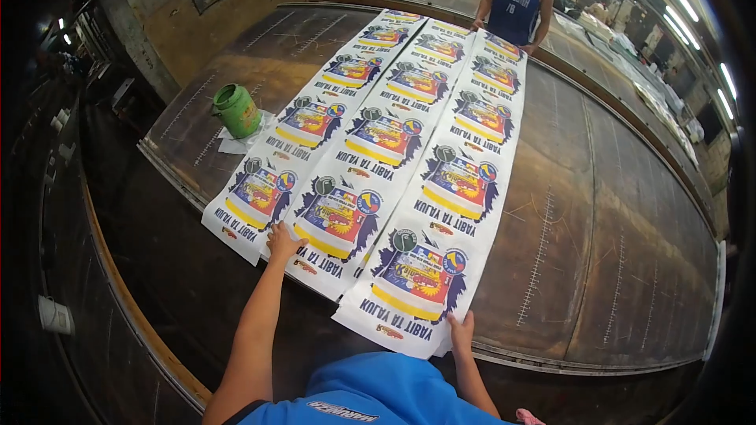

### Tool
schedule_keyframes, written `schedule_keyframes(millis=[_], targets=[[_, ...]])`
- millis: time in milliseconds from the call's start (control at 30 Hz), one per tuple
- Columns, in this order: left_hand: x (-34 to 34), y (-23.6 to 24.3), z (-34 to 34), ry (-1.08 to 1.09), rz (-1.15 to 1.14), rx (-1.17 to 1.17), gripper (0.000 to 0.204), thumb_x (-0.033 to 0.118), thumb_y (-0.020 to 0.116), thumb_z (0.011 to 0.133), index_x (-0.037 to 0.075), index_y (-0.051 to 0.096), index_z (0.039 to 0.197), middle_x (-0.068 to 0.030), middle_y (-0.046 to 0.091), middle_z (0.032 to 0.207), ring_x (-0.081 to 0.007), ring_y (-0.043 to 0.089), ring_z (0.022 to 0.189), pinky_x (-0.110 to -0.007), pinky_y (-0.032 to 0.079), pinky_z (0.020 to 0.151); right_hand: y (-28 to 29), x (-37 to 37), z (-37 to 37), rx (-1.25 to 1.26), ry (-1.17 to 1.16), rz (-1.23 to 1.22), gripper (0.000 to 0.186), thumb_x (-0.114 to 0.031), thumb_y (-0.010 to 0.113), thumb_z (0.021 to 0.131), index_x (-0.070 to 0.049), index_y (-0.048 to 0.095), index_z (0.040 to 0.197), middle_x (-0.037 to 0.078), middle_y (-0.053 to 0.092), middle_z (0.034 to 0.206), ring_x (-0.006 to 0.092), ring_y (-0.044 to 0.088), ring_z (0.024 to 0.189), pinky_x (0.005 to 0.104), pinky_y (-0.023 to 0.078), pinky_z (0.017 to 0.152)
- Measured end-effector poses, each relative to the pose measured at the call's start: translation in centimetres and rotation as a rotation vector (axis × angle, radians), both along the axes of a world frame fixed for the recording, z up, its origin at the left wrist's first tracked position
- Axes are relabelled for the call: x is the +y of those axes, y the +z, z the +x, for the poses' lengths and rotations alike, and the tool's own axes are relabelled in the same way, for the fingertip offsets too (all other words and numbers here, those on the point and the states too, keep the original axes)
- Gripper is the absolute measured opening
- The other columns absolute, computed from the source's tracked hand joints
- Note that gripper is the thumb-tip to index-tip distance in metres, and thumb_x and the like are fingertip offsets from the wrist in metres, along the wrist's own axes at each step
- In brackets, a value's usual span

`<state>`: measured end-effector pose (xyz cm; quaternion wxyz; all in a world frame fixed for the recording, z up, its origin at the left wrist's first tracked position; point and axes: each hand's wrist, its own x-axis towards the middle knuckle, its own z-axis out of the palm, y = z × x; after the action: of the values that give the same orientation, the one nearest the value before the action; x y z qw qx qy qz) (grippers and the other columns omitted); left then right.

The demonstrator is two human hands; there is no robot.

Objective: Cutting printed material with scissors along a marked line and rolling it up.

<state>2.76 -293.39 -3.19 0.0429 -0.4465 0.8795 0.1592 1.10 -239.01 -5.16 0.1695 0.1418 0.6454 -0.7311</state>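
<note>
Three long white printed strips [386,130] lie side by side across the dark table, each repeating a colourful emblem. My left hand [284,243] is on the near end where the left and middle strips meet, its thumb over the middle one; its fingers look closed on the edge. At the near right corner of the right strip [421,279], my right hand [462,333] pinches the border, thumb on top and fingers partly hidden. Across the table, a person in a blue sleeveless jersey [516,4] has both hands at the strips' far end.
A green can [236,112] stands on crumpled white material [256,132] left of the strips. The dark table [543,212] bears scratched marks and has a raised rail at its far side. Another table edge [118,275] curves along my left, with a white container [56,315] beside it.
</note>
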Motion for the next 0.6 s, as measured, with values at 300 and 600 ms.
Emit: schedule_keyframes(millis=[300, 600], targets=[[-3.5, 1.0, 0.0, 0.077, 0.033, -0.113, 0.108, 0.056, 0.088, 0.06, -0.001, 0.039, 0.138, -0.0213, 0.045, 0.139, -0.0398, 0.052, 0.124, -0.052, 0.047, 0.098, -0.3, -2.1, 0.6, -0.104, -0.159, 0.361, 0.073, -0.01, 0.082, 0.073, 0.005, 0.042, 0.132, 0.021, 0.061, 0.119, 0.0279, 0.063, 0.104, 0.0373, 0.05, 0.09], [-2.9, 8.9, -3.3, -0.491, 0.592, 0.484, 0.042, 0.034, 0.072, 0.086, -0.001, 0.069, 0.11, -0.0202, 0.072, 0.099, -0.0317, 0.07, 0.094, -0.039, 0.052, 0.082, -0.5, -2.9, 1.7, -0.267, -0.187, 0.116, 0.041, -0.003, 0.073, 0.078, 0.007, 0.063, 0.116, 0.013, 0.07, 0.108, 0.0257, 0.07, 0.09, 0.0378, 0.056, 0.078]])
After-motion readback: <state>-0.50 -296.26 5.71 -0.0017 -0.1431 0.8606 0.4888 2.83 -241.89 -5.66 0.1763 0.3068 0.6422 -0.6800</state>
